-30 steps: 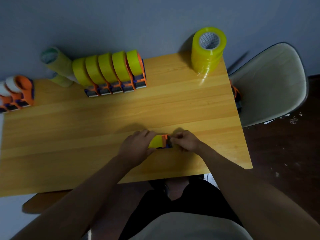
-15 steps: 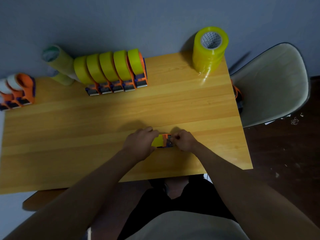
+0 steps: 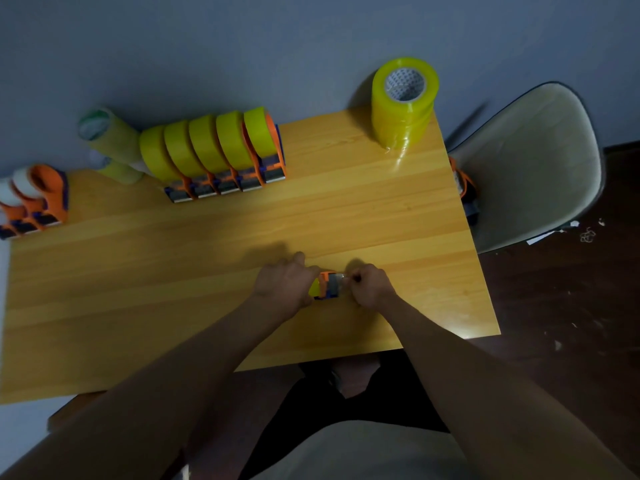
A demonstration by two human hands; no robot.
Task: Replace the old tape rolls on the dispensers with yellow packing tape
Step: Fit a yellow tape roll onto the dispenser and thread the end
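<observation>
An orange tape dispenser (image 3: 328, 285) loaded with a yellow roll lies on the wooden table (image 3: 207, 258) near its front edge. My left hand (image 3: 285, 284) grips the roll end of it and hides most of the roll. My right hand (image 3: 369, 285) pinches the tape end at the dispenser's blade end. A row of several dispensers with yellow rolls (image 3: 214, 150) stands at the back. A stack of yellow packing tape rolls (image 3: 403, 102) stands at the back right corner.
Orange dispensers with whitish rolls (image 3: 33, 199) sit at the far left edge. Loose pale rolls (image 3: 107, 140) lie beside the wall at the back left. A white chair (image 3: 533, 164) stands right of the table, with another dispenser (image 3: 465, 188) on it.
The dispenser has turned slightly, so more of its grey blade end shows. My right hand's fingers have closed onto the tape end there. Both hands stay in the same place.
</observation>
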